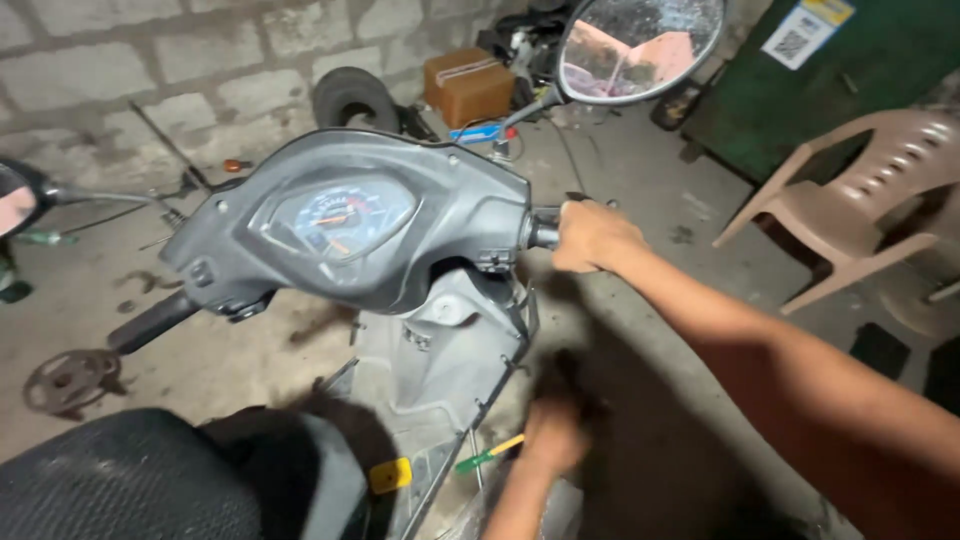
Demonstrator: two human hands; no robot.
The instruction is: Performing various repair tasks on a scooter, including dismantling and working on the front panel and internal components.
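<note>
Head view: my right hand [592, 236] is closing its grip around the scooter's right handlebar [543, 230], at 3 o'clock from the instrument panel [345, 222]. My left hand [553, 438] is blurred near a green-handled screwdriver [489, 455]; I cannot tell its grip. Front panels appear already removed; reassembly is remaining.

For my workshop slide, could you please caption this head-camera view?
Right hand grips the grey scooter's right handlebar grip; left hand holds a green-and-yellow-handled screwdriver low beside the frame.

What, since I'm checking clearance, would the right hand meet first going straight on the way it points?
Probably the grey instrument cowl, right beside the handlebar end that the right hand holds; depth unclear.
</note>
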